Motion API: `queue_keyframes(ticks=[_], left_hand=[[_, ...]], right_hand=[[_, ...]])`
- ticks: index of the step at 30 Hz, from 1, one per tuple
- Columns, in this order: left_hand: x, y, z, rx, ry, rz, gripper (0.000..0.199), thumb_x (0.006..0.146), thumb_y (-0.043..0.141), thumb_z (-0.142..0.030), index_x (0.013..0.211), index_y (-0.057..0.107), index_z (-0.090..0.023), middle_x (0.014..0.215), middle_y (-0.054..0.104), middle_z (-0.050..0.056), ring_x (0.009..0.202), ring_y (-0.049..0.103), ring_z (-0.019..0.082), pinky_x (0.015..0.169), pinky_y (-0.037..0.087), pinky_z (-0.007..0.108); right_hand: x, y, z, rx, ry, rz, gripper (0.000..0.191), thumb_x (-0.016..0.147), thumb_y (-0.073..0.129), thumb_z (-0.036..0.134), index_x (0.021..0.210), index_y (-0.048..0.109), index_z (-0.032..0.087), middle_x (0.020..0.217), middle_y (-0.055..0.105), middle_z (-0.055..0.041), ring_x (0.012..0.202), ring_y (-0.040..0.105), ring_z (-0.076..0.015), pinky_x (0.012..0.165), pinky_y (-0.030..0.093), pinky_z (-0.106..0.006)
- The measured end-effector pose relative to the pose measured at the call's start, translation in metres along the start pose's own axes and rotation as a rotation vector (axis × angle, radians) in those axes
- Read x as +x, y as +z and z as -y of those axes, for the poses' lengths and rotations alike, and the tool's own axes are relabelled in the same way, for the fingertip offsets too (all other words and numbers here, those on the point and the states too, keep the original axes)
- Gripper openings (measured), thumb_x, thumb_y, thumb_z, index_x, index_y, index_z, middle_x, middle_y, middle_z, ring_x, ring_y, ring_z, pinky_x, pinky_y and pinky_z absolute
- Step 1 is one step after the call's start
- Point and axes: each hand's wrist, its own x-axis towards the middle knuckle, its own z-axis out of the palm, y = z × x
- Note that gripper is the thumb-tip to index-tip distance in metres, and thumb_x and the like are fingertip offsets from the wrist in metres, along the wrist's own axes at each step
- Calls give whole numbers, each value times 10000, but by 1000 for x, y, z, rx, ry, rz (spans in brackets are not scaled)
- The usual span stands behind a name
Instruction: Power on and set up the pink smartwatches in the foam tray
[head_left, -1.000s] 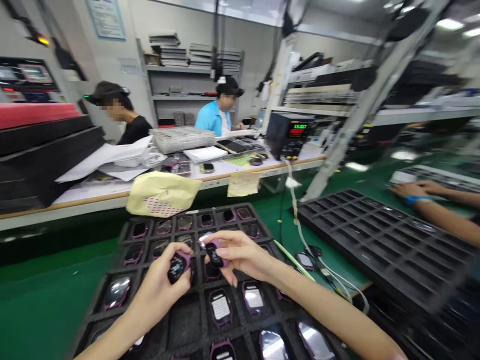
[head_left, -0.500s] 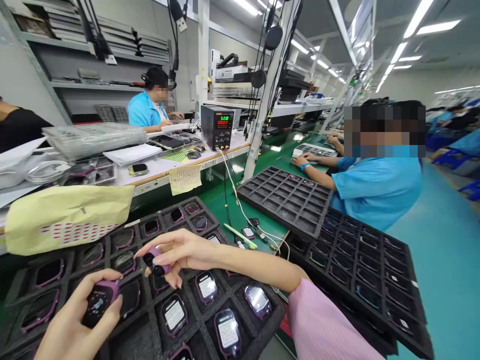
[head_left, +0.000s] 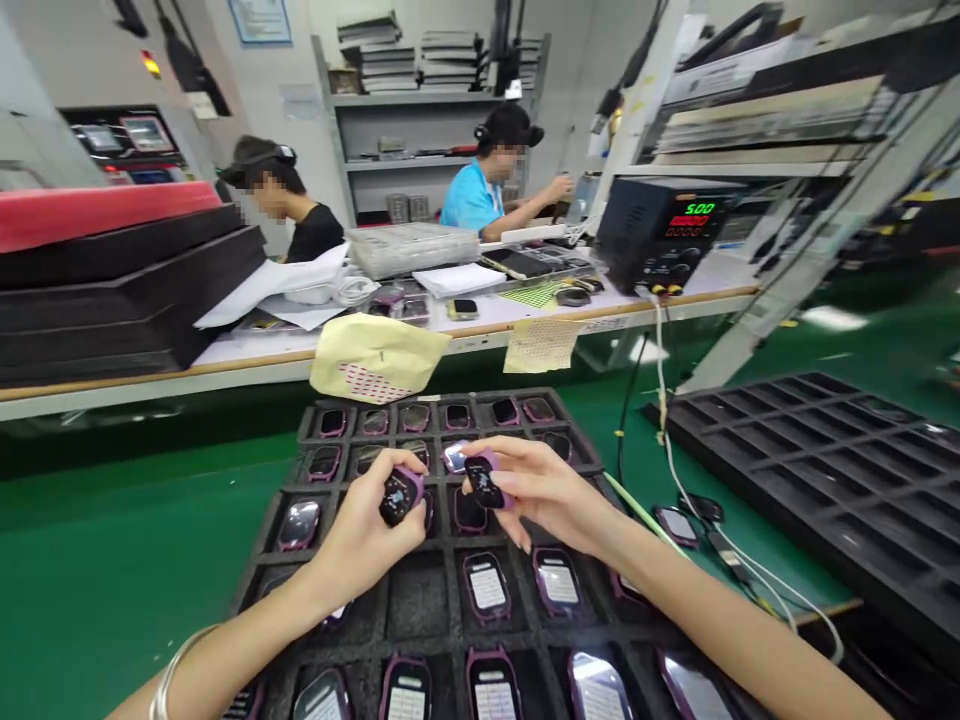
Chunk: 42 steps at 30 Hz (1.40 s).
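My left hand (head_left: 375, 535) is closed around a purple-rimmed smartwatch body (head_left: 400, 495), its dark screen lit with a small pattern. To its right, my right hand (head_left: 544, 490) pinches a second purple smartwatch body (head_left: 484, 482), the screen also showing a pattern. Both watches are held above a black foam tray (head_left: 416, 605) divided into square pockets. Many pockets hold purple watch bodies, such as a watch with a white text screen (head_left: 487, 587). One pocket below my left hand holds nothing. My fingers cover some of the pockets behind them.
A yellow paper sheet (head_left: 379, 358) hangs from the shelf edge behind the tray. On the shelf stands a power supply (head_left: 660, 235) with cables. Another black tray (head_left: 817, 450) lies at right, near a green pen (head_left: 645, 515). Black foam trays (head_left: 112, 290) are stacked left. Two people work behind the shelf.
The view has swung left, bringing the stacked trays and a second person into sight. Both hands still hold their watches, now nearer the middle of the view and almost level with each other.
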Motion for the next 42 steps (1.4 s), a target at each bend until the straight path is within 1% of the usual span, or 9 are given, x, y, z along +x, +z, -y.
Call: queue_keyframes(ticks=[4,8,11,14,18,20,24,32,42], left_hand=[[0,-3,-4,-33,28,-21,312,765,533,-129,1059,493,-226,864,574,-31,765,539,119,712,425,212],[1,-3,-3,-60,33,-30,273,743,545,-99,987,521,-219,836,562,-36,757,542,114,709,427,212],[3,-1,-1,-173,-72,36,324,766,563,-155,1077,498,-220,798,552,-39,612,533,93,596,441,218],[8,0,1,-435,-213,147,469,753,596,-197,1187,417,-192,735,544,-46,496,506,79,507,450,228],[12,1,2,-746,-296,127,473,686,579,-129,1140,451,-159,897,601,40,755,626,164,623,528,284],[12,2,3,-809,-313,133,446,691,552,-108,1126,471,-161,949,618,61,823,637,185,662,541,306],[11,3,5,-819,-275,163,416,711,525,-75,1115,497,-174,950,639,57,845,650,192,695,550,323],[12,3,5,-761,-246,173,401,713,539,-70,1094,537,-193,927,634,39,841,649,194,668,561,315],[10,3,7,-736,-212,188,394,746,560,-101,1126,537,-201,935,616,40,855,635,187,683,566,315]], right_hand=[[0,4,4,-12,-30,-5,344,789,685,216,1127,647,168,854,687,-58,414,580,-79,369,494,-189],[0,5,3,-33,-16,-14,324,799,679,219,1117,645,171,837,675,-52,412,576,-81,368,488,-195],[1,5,0,-53,23,-24,392,822,662,206,1207,595,183,721,619,-1,470,614,-108,430,522,-214],[1,6,-1,-76,70,-29,457,872,607,207,1315,495,204,686,601,12,567,662,-144,500,550,-237],[2,7,-2,-88,72,-39,368,891,555,223,1251,509,165,864,651,-64,611,673,-153,493,549,-241],[2,8,-4,-101,45,-73,317,870,562,206,1183,529,167,886,642,-58,582,666,-143,462,540,-232],[3,7,-7,-168,-9,-131,320,826,600,167,1137,524,182,873,630,-29,515,646,-117,412,522,-208],[0,7,-9,-215,-54,-86,394,831,593,165,1211,489,163,973,663,-90,575,688,-159,443,551,-231],[0,7,-8,-267,-43,-106,382,850,616,233,1210,508,164,1028,668,-116,559,684,-148,435,545,-227]])
